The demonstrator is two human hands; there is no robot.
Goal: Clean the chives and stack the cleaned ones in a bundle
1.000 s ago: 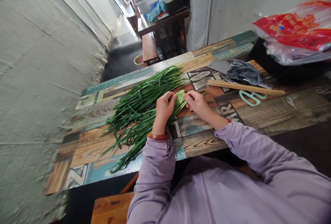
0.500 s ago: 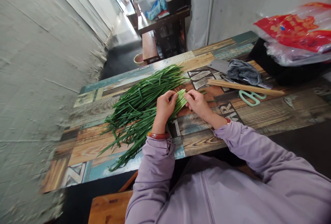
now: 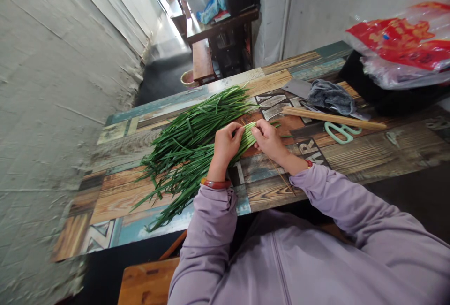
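Observation:
My left hand (image 3: 227, 144) is closed, thumb and fingers pinching at the pale stem ends of a bunch of garlic chives (image 3: 247, 140). From the other side my right hand (image 3: 271, 142) pinches the same stem ends, close to the left fingertips. Long green leaves (image 3: 186, 180) of this bunch trail left past my left wrist to the table's near edge. A thin stick (image 3: 283, 179) shows below my right hand; its part near the fingers is hidden. Behind the hands lies a larger pile of garlic chives (image 3: 200, 119).
On the right of the patterned table (image 3: 372, 152) are green-handled scissors (image 3: 340, 132), a bundle of thin wooden sticks (image 3: 333, 118), a grey cloth (image 3: 330, 96) and a flat metal blade (image 3: 296, 88). A black container (image 3: 362, 77) with red plastic bags (image 3: 397, 42) stands beyond.
Both hands have shifted very slightly right along the stem ends, still pinching. More of the thin stick shows below my right hand. The pile and the tools lie as before.

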